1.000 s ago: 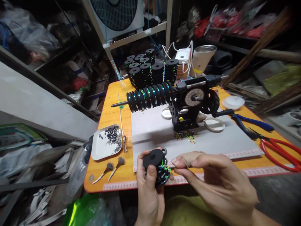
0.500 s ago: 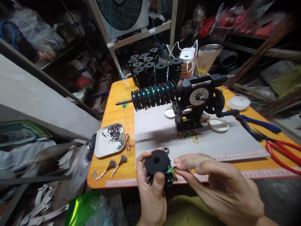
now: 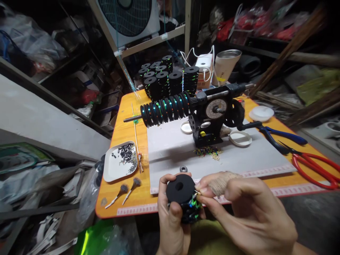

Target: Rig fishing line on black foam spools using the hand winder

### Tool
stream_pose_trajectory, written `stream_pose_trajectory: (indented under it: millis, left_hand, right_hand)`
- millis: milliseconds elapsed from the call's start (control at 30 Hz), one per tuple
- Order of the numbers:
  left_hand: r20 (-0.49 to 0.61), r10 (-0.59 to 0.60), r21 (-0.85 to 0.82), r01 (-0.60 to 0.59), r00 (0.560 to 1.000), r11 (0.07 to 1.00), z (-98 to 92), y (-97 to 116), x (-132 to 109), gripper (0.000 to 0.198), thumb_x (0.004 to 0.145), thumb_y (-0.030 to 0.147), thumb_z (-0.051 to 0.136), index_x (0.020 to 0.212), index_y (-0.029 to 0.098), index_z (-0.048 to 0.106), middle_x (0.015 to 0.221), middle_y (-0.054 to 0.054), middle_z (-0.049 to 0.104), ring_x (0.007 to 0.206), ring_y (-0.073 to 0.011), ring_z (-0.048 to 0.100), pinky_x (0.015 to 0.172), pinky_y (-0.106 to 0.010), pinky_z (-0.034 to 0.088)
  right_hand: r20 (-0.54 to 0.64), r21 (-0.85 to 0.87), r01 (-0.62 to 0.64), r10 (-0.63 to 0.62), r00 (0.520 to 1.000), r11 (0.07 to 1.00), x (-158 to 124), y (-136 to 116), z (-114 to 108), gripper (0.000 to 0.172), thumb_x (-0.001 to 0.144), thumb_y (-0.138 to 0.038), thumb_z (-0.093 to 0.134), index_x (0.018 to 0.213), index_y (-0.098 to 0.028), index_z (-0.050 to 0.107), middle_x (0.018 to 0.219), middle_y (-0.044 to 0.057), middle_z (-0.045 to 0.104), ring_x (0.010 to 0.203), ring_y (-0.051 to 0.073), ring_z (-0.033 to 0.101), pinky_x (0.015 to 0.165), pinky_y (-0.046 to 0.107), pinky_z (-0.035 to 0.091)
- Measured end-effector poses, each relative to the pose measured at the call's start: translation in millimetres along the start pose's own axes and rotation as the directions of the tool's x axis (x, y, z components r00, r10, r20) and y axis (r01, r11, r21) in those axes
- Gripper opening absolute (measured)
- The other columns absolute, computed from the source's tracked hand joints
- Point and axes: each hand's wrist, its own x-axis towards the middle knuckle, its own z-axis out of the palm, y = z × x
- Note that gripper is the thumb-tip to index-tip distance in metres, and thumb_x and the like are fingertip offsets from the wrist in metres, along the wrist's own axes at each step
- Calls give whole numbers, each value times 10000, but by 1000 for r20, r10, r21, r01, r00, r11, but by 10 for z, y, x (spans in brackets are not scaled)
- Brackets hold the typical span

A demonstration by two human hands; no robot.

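The left hand (image 3: pixel 172 226) is closed around a short stack of black foam spools (image 3: pixel 182 189), thumb across the near side and fingers behind, held just off the near edge of the orange table (image 3: pixel 127 106). The right hand (image 3: pixel 247 216), its forefinger wrapped in tan cloth, is pinched narrow at the stack's right side on a tiny yellowish end (image 3: pixel 198 193), too small to make out. The stack looks light, soft and a little squashy; its flat black faces and rim seem the safe hold, since the bright thread wound around its sides could snag or slip loose under a rubbing finger. Further in, a grey mat (image 3: pixel 170 148) carries a black hand-crank winder (image 3: pixel 212 120) with a row of spools (image 3: pixel 164 109) on its shaft. A white tray (image 3: pixel 117 166) lies left, red scissors (image 3: pixel 313 170) right, with cluttered dark shelves all around.
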Motion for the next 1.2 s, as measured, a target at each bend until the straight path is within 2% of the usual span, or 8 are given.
stream_pose_trajectory:
  millis: [167, 467, 567, 700, 800, 933, 1100, 1200]
  left_hand:
    - [13, -10, -2, 10, 1000, 1000, -28, -12, 1, 597, 578, 548, 834, 1059, 315, 569, 1080, -46, 656, 694, -162, 642, 549, -252, 544]
    - [90, 10, 30, -13, 996, 999, -49, -34, 15, 577, 599, 558, 818, 1056, 314, 564, 1096, -44, 654, 784, -201, 681, 621, -278, 575]
    - [100, 40, 34, -44, 994, 998, -61, -36, 19, 578, 598, 538, 829, 1049, 288, 568, 1087, -49, 652, 797, -191, 671, 647, -270, 576]
    - [122, 64, 80, -74, 991, 994, -74, -24, 31, 565, 606, 547, 820, 1038, 285, 569, 1078, -44, 653, 831, -196, 670, 660, -259, 571]
    - [133, 55, 119, -71, 990, 990, -86, -14, 45, 568, 617, 562, 806, 1045, 290, 551, 1080, -41, 652, 841, -208, 675, 667, -269, 567]
    - [153, 83, 195, -113, 985, 974, -107, -2, 61, 589, 619, 574, 800, 1046, 266, 536, 1063, -52, 650, 895, -217, 666, 763, -278, 545]
    - [229, 41, 250, -100, 972, 963, -147, 27, 67, 572, 648, 582, 776, 1051, 282, 504, 1036, -50, 642, 849, -210, 665, 692, -273, 543]
    - [250, 34, 265, -102, 968, 959, -176, 45, 79, 589, 644, 593, 774, 1054, 269, 500, 1031, -63, 641, 860, -215, 653, 714, -287, 535]
  right_hand:
    - [12, 3, -15, 15, 1000, 1000, -5, -27, -35, 439, 739, 114, 604, 988, -218, 462, 858, 7, 598, 901, 165, 650, 815, 322, 578]
    - [-19, -126, 56, -59, 998, 990, 21, -85, -47, 360, 752, 60, 630, 916, -213, 462, 801, -6, 609, 848, 143, 676, 771, 262, 601]
    - [5, -188, 113, -114, 993, 976, 57, -115, -62, 335, 761, 39, 632, 902, -202, 446, 778, -10, 623, 822, 117, 685, 722, 186, 585]
    - [49, -226, 118, -109, 993, 967, 74, -109, -75, 341, 759, 35, 639, 894, -199, 431, 796, -12, 632, 813, 92, 681, 718, 148, 568]
    - [70, -209, 125, -113, 991, 970, 54, -81, -81, 335, 767, 49, 615, 906, -198, 436, 809, -12, 616, 833, 93, 672, 718, 160, 568]
    - [102, -201, 115, -96, 990, 973, 24, -66, -95, 333, 772, 63, 594, 911, -199, 442, 808, -10, 598, 867, 108, 659, 736, 193, 567]
    - [129, -169, 101, -80, 988, 980, -7, -60, -120, 345, 758, 77, 595, 908, -199, 453, 808, -5, 583, 853, 126, 635, 763, 252, 560]
    - [142, -149, 71, -50, 989, 986, -20, -48, -129, 338, 760, 73, 598, 888, -205, 455, 816, 0, 576, 839, 129, 624, 743, 259, 551]
